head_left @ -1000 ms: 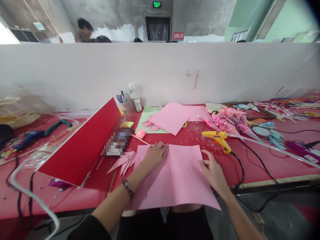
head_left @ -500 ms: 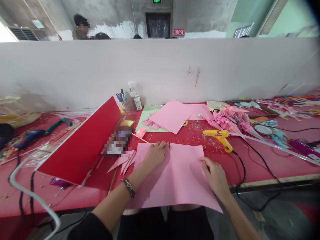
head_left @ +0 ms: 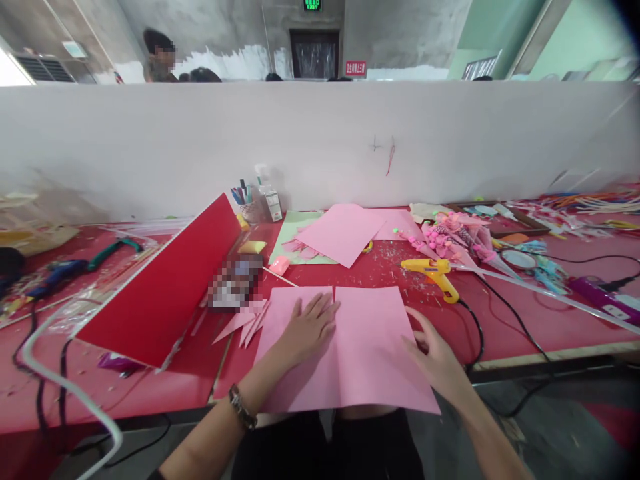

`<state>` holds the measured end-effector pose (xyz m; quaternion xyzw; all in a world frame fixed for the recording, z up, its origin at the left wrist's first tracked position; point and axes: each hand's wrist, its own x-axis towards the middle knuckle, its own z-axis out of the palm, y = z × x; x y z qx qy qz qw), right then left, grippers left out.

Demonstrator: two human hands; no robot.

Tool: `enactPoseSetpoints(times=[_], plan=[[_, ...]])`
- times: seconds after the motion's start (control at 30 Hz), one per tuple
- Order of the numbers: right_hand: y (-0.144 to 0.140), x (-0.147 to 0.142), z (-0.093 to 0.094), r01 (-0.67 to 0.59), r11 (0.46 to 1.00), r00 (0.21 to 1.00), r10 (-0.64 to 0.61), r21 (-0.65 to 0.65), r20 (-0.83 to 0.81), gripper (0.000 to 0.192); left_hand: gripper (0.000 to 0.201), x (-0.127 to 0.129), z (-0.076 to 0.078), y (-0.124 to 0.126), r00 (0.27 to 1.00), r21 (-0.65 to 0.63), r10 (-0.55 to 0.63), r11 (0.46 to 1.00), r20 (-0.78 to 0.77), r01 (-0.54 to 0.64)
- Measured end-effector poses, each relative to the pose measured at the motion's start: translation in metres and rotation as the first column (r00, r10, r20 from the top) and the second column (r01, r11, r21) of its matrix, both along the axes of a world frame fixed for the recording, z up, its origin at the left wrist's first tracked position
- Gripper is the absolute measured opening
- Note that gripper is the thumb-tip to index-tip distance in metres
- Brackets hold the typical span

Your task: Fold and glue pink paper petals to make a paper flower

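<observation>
Left hand lies flat and unclenched on the paper; right hand curls at its edge, grip indeterminable.

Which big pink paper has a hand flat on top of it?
The nearest pink sheet, with a crease down its middle: the left hand lies on its left half. The pink sheets farther back have no hand on them.

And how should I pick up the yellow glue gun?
Probably take the yellow glue gun by its handle, coming from the near right, with your right hand. It lies on its side: the handle slants toward you and rightward, while the nozzle points left, so keep off that end. Mind the black cord at the handle's end.
</observation>
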<state>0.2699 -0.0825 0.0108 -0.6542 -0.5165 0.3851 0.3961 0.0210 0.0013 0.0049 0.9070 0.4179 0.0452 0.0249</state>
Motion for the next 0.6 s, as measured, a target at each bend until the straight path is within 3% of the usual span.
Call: enactPoseSetpoints(times=[0.13, 0.4, 0.6], plan=[[-0.008, -0.001, -0.004, 0.003, 1.0, 0.999, -0.003, -0.014, 0.038, 0.049, 0.045, 0.009, 0.0, 0.003, 0.999, 0.026, 0.042, 0.999, -0.008, -0.041], [-0.011, 0.001, -0.012, -0.018, 0.998, 0.93, -0.007, 0.064, 0.367, 0.031, 0.044, 0.011, 0.003, 0.004, 0.998, 0.017, 0.058, 0.998, -0.008, -0.058], [-0.011, 0.008, -0.012, -0.04, 0.996, 0.926, 0.006, 0.082, 0.376, 0.027, 0.044, 0.009, 0.002, 0.009, 0.997, 0.01, 0.079, 0.997, -0.018, -0.079]])
